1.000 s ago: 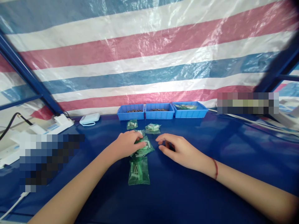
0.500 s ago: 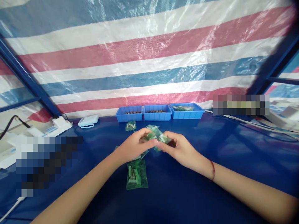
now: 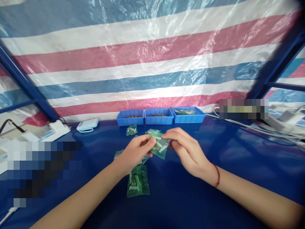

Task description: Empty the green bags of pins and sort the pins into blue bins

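My left hand (image 3: 139, 149) pinches a small clear-green plastic bag (image 3: 162, 148) between thumb and fingers, a little above the blue table. Pale plastic pieces and thin metal screws show inside it. The fingers of my right hand (image 3: 187, 149) are apart and partly bent, with the index fingertip at the bag's upper right edge. Below my left hand lies a similar filled bag (image 3: 138, 181) on the table. Another bag (image 3: 118, 155) is partly hidden behind the left hand and wrist. Farther back lies a smaller-looking filled bag (image 3: 132, 129).
Three blue bins stand along the back: the left bin (image 3: 130, 121) and middle bin (image 3: 159, 121) hold small metal parts, the right bin (image 3: 189, 119) green bags. A light-blue device (image 3: 87, 125) lies at back left. White cables (image 3: 250, 128) run at right; power strips (image 3: 56, 128) stand left.
My right thumb has come away from the bag and the right fingers have spread. The bag now hangs flatter, turned more toward me, in my left hand.
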Available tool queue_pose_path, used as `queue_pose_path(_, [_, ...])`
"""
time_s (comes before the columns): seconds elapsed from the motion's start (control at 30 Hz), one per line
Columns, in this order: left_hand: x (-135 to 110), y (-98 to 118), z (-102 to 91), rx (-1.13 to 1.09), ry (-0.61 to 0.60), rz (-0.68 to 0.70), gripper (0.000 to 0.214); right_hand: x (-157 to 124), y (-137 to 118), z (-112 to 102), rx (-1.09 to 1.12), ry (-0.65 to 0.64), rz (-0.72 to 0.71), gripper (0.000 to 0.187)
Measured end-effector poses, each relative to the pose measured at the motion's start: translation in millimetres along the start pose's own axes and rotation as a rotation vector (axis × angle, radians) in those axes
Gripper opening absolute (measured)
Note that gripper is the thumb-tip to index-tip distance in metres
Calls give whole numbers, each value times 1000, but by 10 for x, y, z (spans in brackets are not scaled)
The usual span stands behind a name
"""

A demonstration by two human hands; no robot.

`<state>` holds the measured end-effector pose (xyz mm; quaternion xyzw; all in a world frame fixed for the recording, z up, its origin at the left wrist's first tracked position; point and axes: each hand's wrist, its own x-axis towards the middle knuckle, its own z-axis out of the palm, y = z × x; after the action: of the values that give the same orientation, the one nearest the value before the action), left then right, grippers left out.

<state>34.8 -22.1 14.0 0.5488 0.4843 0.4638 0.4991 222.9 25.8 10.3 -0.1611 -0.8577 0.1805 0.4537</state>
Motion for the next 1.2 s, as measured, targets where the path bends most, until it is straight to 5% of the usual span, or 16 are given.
queue_pose_path(0.17, [-21, 50, 34, 198, 37, 98, 33, -3, -43, 72, -6, -113, -14, 22])
queue_pose_path(0.3, [-67, 124, 55, 224, 119, 76, 42, 118, 177, -71, -73, 173, 113, 9])
queue_pose_path(0.43, [-90, 170, 24, 283, 87, 81, 40, 270, 674, -368, -31, 456, 404, 28])
queue_pose_path(0.63, [-35, 128, -155, 690, 82, 124, 36, 180, 1186, -530, -12, 258, 854, 49])
queue_pose_path(0.73, [0, 92, -373, 1073, 120, 127, 40, 128, 1060, -449, -11, 156, 801, 38])
queue_pose_path(0.8, [4, 81, -547, 1196, 61, -41, 47, 128, 897, -364, -2, 74, 736, 34])
queue_pose_path(0.9, [-13, 77, -748, 1171, -56, -211, 56, 126, 651, -215, 13, -67, 654, 31])
queue_pose_path(1.2, [-16, 121, -774, 1102, -112, -223, 64, 34, 254, 23, 31, -370, 413, 25])
